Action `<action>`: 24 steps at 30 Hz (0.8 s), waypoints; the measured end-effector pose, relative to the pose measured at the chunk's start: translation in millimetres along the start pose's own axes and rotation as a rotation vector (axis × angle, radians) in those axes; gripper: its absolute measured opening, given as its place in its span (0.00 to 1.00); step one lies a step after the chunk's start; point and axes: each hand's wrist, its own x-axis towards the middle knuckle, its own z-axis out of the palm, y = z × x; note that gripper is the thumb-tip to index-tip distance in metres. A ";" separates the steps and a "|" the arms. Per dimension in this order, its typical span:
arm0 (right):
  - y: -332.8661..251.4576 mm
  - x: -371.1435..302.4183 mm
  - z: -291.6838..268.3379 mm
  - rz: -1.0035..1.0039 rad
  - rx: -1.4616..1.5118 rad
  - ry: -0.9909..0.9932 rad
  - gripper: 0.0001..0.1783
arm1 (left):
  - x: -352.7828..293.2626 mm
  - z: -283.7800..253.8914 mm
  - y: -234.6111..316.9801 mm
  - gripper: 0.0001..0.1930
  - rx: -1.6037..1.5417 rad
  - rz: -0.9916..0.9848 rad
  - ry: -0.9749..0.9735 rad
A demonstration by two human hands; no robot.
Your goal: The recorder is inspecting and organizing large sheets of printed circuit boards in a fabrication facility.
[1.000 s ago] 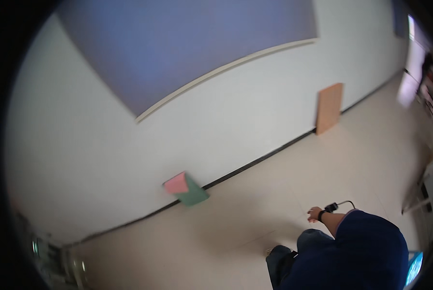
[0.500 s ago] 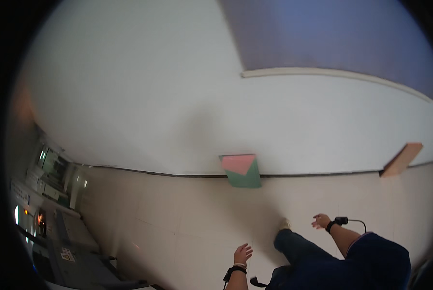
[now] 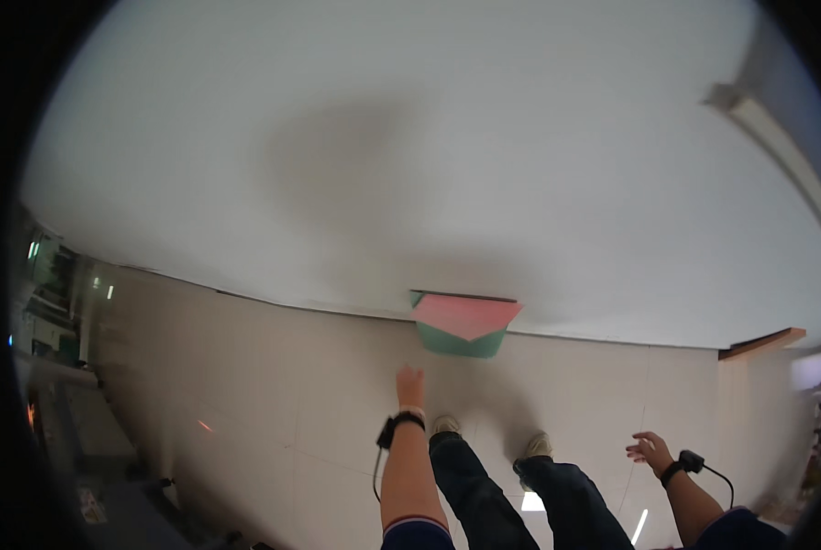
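A green board with a pink sheet-like piece (image 3: 466, 316) across its front leans against the white wall at its foot. My left hand (image 3: 410, 385) reaches forward, just short of the board's lower left side and apart from it. Its fingers point toward the wall, slightly blurred, and nothing shows in them. My right hand (image 3: 650, 451) hangs out to the right over the floor, fingers apart and empty. Each wrist wears a black strap with a small box and a cable.
The white wall (image 3: 245, 183) rises ahead from the pale tiled floor (image 3: 328, 422). A brown board (image 3: 763, 343) leans at the right. Grey machines (image 3: 99, 422) stand along the left. A blue panel with a pale lower bar (image 3: 777, 142) hangs at upper right. My shoes (image 3: 539, 445) point at the wall.
I have come closer to the wall, and both legs now show. My left hand has moved forward toward the green and pink board. The blue panel has shifted to the right edge.
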 end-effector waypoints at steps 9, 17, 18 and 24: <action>43.1 -75.9 79.3 0.405 0.064 0.222 0.16 | 186.3 12.8 75.8 0.41 -0.760 -0.246 -0.040; 0.5 -75.2 177.6 0.315 0.044 -0.002 0.15 | 173.5 27.4 79.2 0.47 -0.767 -0.148 -0.226; 2.5 -71.7 180.4 0.341 0.079 0.026 0.15 | 171.1 23.7 82.9 0.46 -0.820 -0.149 -0.244; -2.3 -84.0 185.2 0.215 0.100 0.072 0.15 | 165.7 17.5 75.3 0.40 -0.957 -0.285 -0.287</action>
